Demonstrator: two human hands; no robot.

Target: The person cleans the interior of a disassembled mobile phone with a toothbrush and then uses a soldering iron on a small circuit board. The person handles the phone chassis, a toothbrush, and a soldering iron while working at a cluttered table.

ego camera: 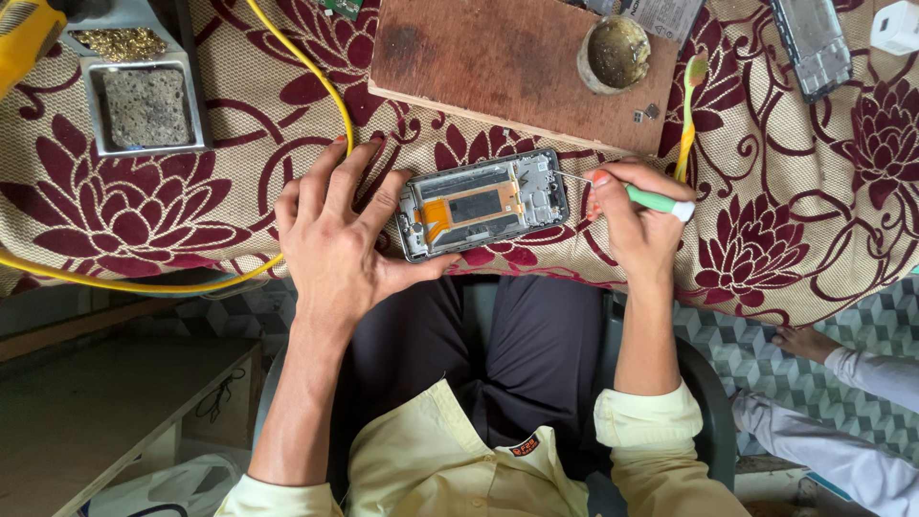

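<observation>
An opened phone (483, 203) lies back-up on the flowered cloth (804, 220), showing its frame, an orange flex strip and a dark part inside. My left hand (335, 235) rests flat beside its left end, fingers spread, thumb against the phone's lower left corner. My right hand (632, 215) grips a small screwdriver with a green and white handle (661, 201); its thin metal tip reaches the phone's upper right corner.
A wooden board (488, 57) with a small round pot (614, 53) lies behind the phone. A toothbrush (687, 115) leans by it. A yellow cable (297, 57), a soldering stand with sponge (148, 105), another phone frame (814, 43) and someone's foot (804, 343) are around.
</observation>
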